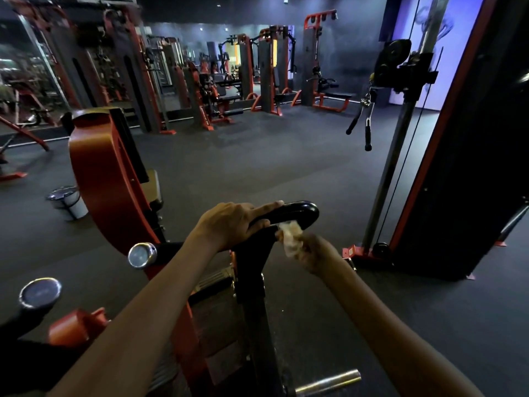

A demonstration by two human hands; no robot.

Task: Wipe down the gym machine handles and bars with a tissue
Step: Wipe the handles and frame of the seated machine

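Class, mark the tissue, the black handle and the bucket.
tissue [291,239], head view, crumpled middle.
black handle [300,212], head view, curved end.
bucket [70,201], head view, side wall.

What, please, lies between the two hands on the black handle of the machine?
In the head view, the crumpled tissue lies there, held by the right hand against the underside of the black handle, right beside the left hand gripping that handle.

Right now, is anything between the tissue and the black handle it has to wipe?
Nothing visible. The right hand holds the tissue against the underside of the handle. The left hand grips the same handle, to the tissue's left.
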